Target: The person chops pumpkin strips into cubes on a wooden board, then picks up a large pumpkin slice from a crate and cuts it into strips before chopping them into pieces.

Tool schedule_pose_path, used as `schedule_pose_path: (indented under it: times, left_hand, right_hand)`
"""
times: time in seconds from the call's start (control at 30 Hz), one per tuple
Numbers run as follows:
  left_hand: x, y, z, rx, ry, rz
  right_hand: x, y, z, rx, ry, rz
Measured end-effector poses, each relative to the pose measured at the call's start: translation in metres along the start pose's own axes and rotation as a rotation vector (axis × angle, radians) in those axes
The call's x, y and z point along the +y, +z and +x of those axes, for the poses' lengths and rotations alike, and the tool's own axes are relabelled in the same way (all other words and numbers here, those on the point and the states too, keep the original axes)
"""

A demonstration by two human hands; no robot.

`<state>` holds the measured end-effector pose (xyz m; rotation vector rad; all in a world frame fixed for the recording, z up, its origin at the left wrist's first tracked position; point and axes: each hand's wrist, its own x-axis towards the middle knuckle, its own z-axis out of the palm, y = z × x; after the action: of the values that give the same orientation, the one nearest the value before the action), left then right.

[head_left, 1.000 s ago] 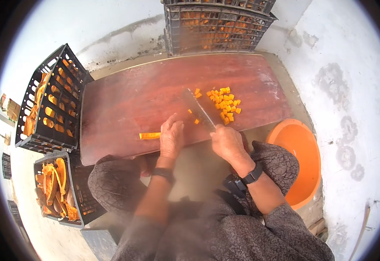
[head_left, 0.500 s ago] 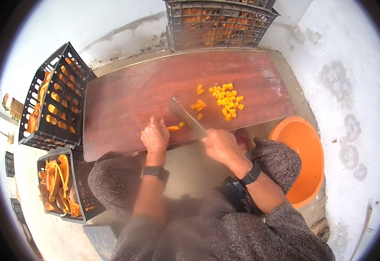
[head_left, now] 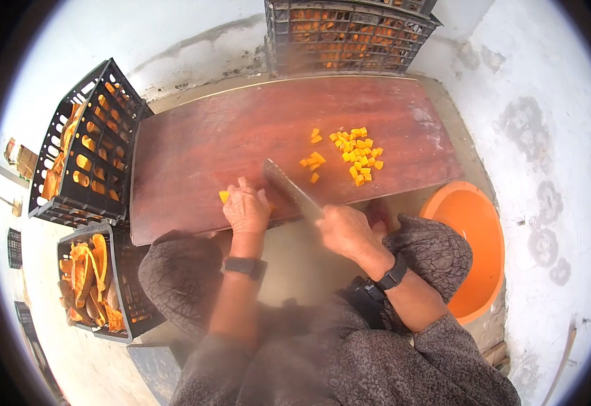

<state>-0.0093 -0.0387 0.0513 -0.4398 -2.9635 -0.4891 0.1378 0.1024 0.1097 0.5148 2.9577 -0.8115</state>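
My left hand [head_left: 247,210] is closed over orange pumpkin on the red-brown board [head_left: 194,152]. A bit of the pumpkin piece [head_left: 224,196] pokes out on its left side, and the rest is hidden under the fingers. In my right hand [head_left: 347,231] is the handle of a wide-bladed knife [head_left: 288,186], its blade slanting up and left, just right of my left hand. Several loose cubes [head_left: 313,161] lie beyond the blade. Farther right is a larger cluster of pumpkin cubes [head_left: 359,155].
A black crate [head_left: 92,145] of pumpkin pieces borders the board's left end, with a second crate [head_left: 121,284] of long pieces below it. Stacked crates [head_left: 349,40] stand behind the board. An orange tub [head_left: 478,250] sits by my right knee, near the white wall [head_left: 546,135].
My left hand has shifted slightly right over the pumpkin, covering most of the part that showed on its right; a bit now shows on its left. The knife blade has dropped slightly.
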Motion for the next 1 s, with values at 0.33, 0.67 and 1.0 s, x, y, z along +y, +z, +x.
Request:
schedule_pose_path:
  times: [0.33,0.67,1.0]
  left_hand:
    - [0.003,0.023,0.002,0.038,0.061,-0.402]
    - [0.006,0.037,0.003,0.126,-0.051,-0.52]
    - [0.009,0.046,0.007,0.108,0.018,-0.24]
  right_hand:
    - [0.006,-0.017,0.003,0.058,0.096,-0.08]
    - [0.006,-0.017,0.002,0.033,0.114,-0.091]
    - [0.006,-0.018,0.008,0.02,0.162,-0.029]
